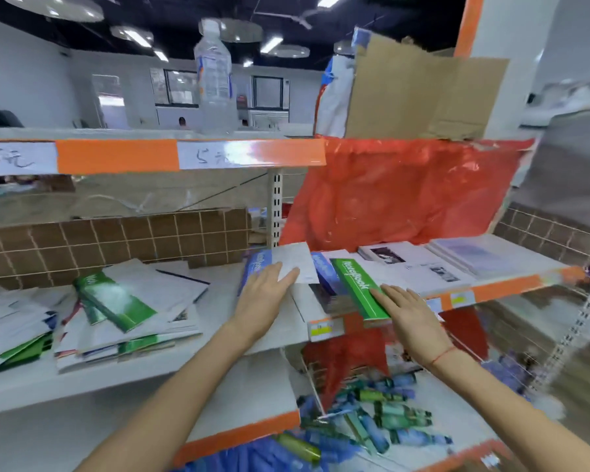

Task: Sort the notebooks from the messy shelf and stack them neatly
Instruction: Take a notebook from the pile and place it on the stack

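A messy heap of notebooks (123, 311) lies on the left shelf (218, 362), a green one on top. On the right shelf a small stack holds a green notebook (358, 287) marked "Notebook", a blue one (324, 272) under it and a white notebook (298, 264). Another blue notebook (258, 267) lies at the stack's left. My left hand (264, 294) lies flat with straight fingers on the white notebook's near edge. My right hand (406, 313) presses flat against the green notebook's right side.
Flat white notebooks (464, 260) cover the right shelf further back. A water bottle (215, 80) and cardboard (419, 90) stand on the top shelf. Red plastic sheet (399, 192) hangs behind. Several green and blue tubes (382, 417) fill the lower bin.
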{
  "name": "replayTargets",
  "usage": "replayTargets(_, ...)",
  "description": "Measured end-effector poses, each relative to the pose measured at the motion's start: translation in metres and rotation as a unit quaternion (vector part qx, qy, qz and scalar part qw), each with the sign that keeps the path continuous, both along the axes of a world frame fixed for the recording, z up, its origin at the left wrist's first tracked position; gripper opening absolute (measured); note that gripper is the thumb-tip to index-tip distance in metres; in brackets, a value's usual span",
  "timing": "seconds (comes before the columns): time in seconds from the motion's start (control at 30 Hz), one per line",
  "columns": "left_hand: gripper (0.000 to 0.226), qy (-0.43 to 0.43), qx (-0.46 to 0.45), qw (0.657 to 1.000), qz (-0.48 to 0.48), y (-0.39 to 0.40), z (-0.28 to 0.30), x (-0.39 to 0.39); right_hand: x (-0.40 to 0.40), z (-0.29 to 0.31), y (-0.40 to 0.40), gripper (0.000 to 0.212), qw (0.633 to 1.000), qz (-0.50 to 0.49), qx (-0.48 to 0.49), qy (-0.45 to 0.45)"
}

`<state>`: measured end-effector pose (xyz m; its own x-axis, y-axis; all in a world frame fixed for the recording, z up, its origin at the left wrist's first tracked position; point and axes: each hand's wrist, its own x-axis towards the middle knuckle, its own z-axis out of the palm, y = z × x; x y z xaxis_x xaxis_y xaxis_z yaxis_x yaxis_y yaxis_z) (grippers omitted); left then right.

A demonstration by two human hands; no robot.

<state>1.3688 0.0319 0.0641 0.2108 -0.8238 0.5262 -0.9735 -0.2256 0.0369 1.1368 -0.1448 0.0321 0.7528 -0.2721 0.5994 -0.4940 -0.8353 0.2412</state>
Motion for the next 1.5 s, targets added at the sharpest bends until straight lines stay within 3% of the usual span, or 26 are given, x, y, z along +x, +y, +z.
replayTargets(0.17,0.060,-0.046,0.054,0.997,0.041,-0.038,-0.010,-0.034,-0.048,-0.008,-0.035,0.075,1.000,-0.007,0.004,-0.018)
replayTargets(0.37,0.057,-0.011,0.081,0.996,0.046,-0.071,0.002,-0.057,-0.051,-0.013,-0.061,0.094,0.999,-0.015,0.034,-0.039)
replayTargets(0.47,0.060,-0.057,0.106,0.991,0.056,-0.098,-0.002,-0.053,-0.046,-0.011,-0.071,0.089,0.998,-0.019,0.028,-0.047)
replayTargets(0.9,0.069,-0.059,0.163,0.982,0.075,-0.169,-0.013,-0.046,-0.021,-0.011,-0.132,0.089,0.996,0.012,0.045,-0.079)
replayTargets(1.03,0.069,-0.110,0.157,0.974,0.122,-0.186,-0.020,-0.048,-0.014,-0.005,-0.153,0.058,0.994,0.048,0.024,-0.098)
replayTargets(1.2,0.060,-0.130,0.146,0.968,0.156,-0.202,-0.022,-0.058,-0.006,-0.001,-0.192,0.050,0.991,0.091,0.002,-0.102)
replayTargets(1.33,0.071,-0.055,0.208,0.966,0.145,-0.210,-0.029,-0.068,-0.001,-0.004,-0.217,0.077,0.991,0.107,0.026,-0.074)
replayTargets(1.5,0.060,0.132,0.289,0.944,0.093,-0.199,-0.041,-0.072,0.005,-0.007,-0.228,0.081,0.989,0.133,0.037,-0.056)
